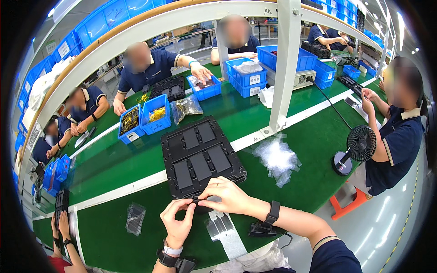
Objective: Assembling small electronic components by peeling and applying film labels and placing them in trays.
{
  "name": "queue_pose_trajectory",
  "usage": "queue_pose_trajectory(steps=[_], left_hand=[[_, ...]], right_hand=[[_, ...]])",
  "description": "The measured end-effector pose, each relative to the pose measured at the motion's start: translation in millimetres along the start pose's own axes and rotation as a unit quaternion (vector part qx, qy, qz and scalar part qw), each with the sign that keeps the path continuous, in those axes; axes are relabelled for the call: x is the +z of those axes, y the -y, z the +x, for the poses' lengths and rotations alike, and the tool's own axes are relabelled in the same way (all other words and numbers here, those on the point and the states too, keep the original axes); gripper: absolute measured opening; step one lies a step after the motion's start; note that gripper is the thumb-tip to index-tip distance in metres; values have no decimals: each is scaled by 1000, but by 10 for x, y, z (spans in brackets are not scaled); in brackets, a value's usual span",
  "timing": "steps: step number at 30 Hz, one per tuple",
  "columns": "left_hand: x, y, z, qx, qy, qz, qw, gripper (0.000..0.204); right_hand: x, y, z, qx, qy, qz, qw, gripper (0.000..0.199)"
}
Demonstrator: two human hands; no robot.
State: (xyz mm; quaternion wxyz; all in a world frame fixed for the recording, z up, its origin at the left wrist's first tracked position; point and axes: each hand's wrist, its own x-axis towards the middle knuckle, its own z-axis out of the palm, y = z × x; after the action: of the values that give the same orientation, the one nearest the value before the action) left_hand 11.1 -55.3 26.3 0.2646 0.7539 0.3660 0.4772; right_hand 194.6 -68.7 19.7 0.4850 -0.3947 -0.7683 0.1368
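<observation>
- Left hand [176, 221]: thumb and index finger brought together at the tips, pinching a small dark piece [195, 199]; the other fingers are curled. A white band and a black strap circle the wrist.
- Right hand [224, 195]: thumb and fingertips close on the same small dark piece from the right; black strap on the wrist.
- Small dark piece: between the two hands, at the near edge of the black rectangular moulded tray; mostly hidden by fingers, so its shape cannot be told. Whether it touches the tray is unclear.
- Black rectangular moulded tray [172, 150]: on the green tabletop [314, 141], holding five dark grey rectangular blocks [200, 166], two in the far row, three in the near row.
- Right of tray: loose heap of clear plastic film pieces [278, 158]; farther right, a black round desk fan [361, 143].
- Left, near side: flat clear plastic packet [135, 219].
- Just right of the left hand: clear film sheets [219, 224] on a pale strip.
- Far left of tray: blue plastic bin of yellow-and-black parts [140, 133], beside a blue plastic bin of yellow pieces [160, 127].
</observation>
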Motion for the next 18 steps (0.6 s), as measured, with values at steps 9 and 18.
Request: queue_pose_trajectory(steps=[9,18], left_hand=[[-56,38,57,-40,49,-36,997,11],[-42,3,45,31,4,2,999,12]], right_hand=[[-30,10,42,41,14,25,999,14],[-26,20,42,15,-4,2,1000,15]])
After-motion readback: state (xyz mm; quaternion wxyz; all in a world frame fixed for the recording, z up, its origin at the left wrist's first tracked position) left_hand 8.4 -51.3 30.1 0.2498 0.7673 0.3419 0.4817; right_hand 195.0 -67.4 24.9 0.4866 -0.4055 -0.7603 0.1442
